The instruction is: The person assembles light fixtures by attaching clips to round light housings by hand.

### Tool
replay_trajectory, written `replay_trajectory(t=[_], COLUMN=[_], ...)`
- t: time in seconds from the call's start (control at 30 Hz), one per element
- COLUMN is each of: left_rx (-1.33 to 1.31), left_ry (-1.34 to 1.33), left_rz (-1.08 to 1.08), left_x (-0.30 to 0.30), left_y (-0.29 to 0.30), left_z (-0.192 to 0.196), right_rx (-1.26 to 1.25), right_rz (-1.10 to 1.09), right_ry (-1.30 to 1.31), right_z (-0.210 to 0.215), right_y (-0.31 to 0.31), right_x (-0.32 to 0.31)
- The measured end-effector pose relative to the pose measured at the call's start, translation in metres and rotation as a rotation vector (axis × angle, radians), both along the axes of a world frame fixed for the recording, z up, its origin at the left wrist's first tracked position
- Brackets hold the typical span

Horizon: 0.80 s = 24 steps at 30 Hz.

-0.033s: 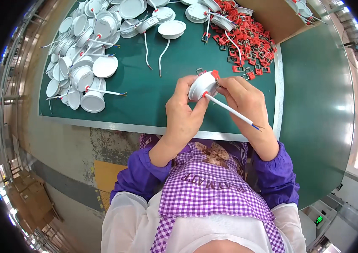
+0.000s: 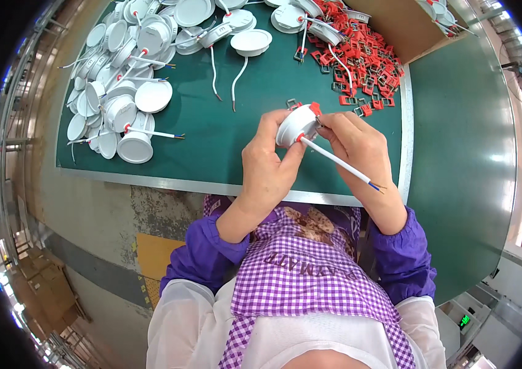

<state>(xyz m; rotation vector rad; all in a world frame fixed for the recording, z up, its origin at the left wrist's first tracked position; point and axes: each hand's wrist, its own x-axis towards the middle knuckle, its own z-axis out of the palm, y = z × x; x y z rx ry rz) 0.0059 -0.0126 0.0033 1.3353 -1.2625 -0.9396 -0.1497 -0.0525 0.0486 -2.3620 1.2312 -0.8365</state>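
My left hand is closed around a white round downlight, which is tilted above the green table. Its fingers lie at the far left rim and the thumb at the near side. A white cable with bare wire ends leaves the light at a red grommet and slants toward my right wrist. At the light's right edge sits a red spring clip. My right hand pinches at this clip with thumb and forefinger; the fingertips partly hide its metal part.
Many white downlights with cables are heaped on the table's left and far side. A pile of red clips lies far right, beside a cardboard box. One loose clip rests just beyond the held light. A metal edge borders the table.
The held downlight and its cable have shifted very slightly to the right. Both hands keep the same grip.
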Motion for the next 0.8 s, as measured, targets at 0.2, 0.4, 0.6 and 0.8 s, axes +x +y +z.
replay_trajectory(t=[0.2, 0.4, 0.6, 0.8], left_rx=[-0.079, -0.099, 0.126, 0.242], left_ry=[-0.033, 0.029, 0.167, 0.169], left_rz=[-0.082, -0.209, -0.29, -0.35], left_x=[0.006, 0.006, -0.009, -0.008], left_y=[-0.002, 0.01, 0.032, 0.04], left_z=[-0.002, 0.0, -0.002, -0.01], right_rx=[0.076, 0.473, 0.64, 0.925], right_rz=[-0.096, -0.067, -0.061, -0.095], right_ry=[-0.12, -0.377, -0.27, -0.382], right_z=[-0.005, 0.001, 0.002, -0.024], right_y=[0.002, 0.009, 0.032, 0.03], right_x=[-0.001, -0.021, -0.037, -0.046])
